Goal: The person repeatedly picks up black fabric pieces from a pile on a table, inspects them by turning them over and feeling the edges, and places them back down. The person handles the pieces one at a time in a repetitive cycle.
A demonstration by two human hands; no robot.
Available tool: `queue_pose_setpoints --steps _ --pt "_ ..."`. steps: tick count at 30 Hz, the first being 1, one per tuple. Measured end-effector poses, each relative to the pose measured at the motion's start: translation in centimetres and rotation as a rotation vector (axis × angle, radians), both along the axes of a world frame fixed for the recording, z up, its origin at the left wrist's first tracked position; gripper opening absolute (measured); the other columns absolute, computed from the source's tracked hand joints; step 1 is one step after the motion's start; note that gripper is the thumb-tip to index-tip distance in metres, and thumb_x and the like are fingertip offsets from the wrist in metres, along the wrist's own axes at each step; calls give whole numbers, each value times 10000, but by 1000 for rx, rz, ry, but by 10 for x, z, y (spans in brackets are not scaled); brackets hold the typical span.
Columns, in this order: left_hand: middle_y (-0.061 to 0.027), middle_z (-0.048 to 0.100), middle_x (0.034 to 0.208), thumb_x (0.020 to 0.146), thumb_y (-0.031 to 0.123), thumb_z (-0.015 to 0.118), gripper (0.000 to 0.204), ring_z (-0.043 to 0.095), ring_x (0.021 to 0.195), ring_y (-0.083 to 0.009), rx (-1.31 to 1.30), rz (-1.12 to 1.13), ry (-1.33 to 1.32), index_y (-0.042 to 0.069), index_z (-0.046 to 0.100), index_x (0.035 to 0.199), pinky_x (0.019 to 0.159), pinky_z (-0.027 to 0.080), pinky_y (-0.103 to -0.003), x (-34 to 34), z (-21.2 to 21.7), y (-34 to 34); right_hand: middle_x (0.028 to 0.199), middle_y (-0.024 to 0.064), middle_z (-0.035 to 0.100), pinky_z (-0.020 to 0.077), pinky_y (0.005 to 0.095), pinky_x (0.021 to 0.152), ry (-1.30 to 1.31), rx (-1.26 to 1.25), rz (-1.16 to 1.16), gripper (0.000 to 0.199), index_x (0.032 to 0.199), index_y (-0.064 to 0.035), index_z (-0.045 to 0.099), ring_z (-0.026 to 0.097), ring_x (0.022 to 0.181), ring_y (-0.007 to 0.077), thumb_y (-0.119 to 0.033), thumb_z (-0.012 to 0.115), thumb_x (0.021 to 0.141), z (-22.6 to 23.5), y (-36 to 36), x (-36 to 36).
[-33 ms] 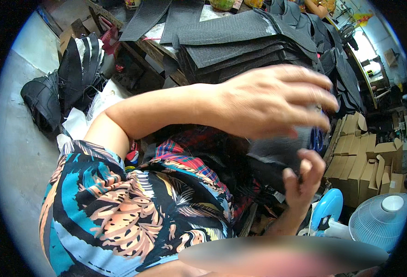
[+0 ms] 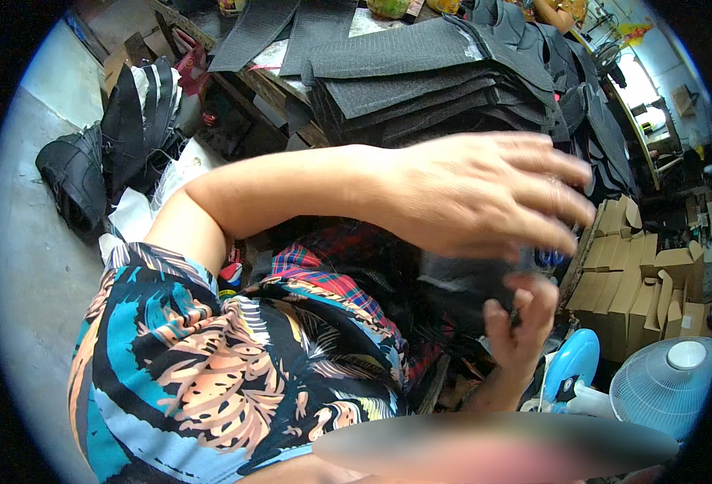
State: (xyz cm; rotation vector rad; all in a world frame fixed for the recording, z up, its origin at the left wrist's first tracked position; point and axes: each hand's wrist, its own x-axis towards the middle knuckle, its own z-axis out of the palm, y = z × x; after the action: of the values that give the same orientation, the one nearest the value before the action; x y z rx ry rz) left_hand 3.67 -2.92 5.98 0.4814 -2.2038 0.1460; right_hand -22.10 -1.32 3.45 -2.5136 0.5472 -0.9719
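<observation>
My left hand (image 2: 473, 194) reaches across from the left, palm down, fingers stretched and spread with some blur. It holds nothing that I can see. Below it my right hand (image 2: 521, 319) is raised, thumb and fingers bent but apart, with nothing visible between them. A dark grey sheet (image 2: 457, 273) lies under and between the hands, largely hidden by my left hand. Past the left fingertips, part of a blue handle (image 2: 548, 258) shows. Just beyond my left hand rises a stack of black textured sheets (image 2: 420, 97).
Open cardboard boxes (image 2: 614, 274) stand at the right. A white fan (image 2: 666, 387) with a blue round part (image 2: 572, 363) is at the lower right. Black bundled pieces (image 2: 73, 173) sit at the left. Another person's arm (image 2: 553, 14) shows at the far top.
My left hand has dropped slightly toward me. My right hand has shifted a little to the left and down. Less of the blue handle shows now.
</observation>
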Motion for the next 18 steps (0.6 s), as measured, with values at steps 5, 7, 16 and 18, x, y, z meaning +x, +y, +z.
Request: queue_pose_setpoints --steps 5,7,16,18 --pt "-119 680 941 893 251 664 247 637 950 -331 502 -292 -283 68 645 1058 906 457 -475 -6 26 2 815 100 617 525 413 737 -157 -14 54 381 1030 -91 560 606 691 286 21 709 698 10 7 -3" --pt "-154 667 795 889 280 657 233 638 729 -374 375 -228 -253 49 682 884 672 509 -447 1 40 2 846 108 622 526 398 730 -304 -28 53 475 1192 -52 484 616 709 252 -49 733 788 8 -12 -9" --pt "-188 675 815 940 225 602 246 677 777 -338 188 725 147 -9 679 942 752 535 -441 101 96 -80 1144 134 635 509 310 927 -503 248 -445 599 1495 -21 283 617 980 180 9 546 957 -28 -77 -41" --pt "-207 677 842 928 268 618 279 686 841 -349 47 880 15 -3 670 967 774 523 -472 119 71 -108 1139 126 636 505 303 928 -418 155 -446 592 1491 -30 309 615 982 169 4 560 956 -48 -83 -36"
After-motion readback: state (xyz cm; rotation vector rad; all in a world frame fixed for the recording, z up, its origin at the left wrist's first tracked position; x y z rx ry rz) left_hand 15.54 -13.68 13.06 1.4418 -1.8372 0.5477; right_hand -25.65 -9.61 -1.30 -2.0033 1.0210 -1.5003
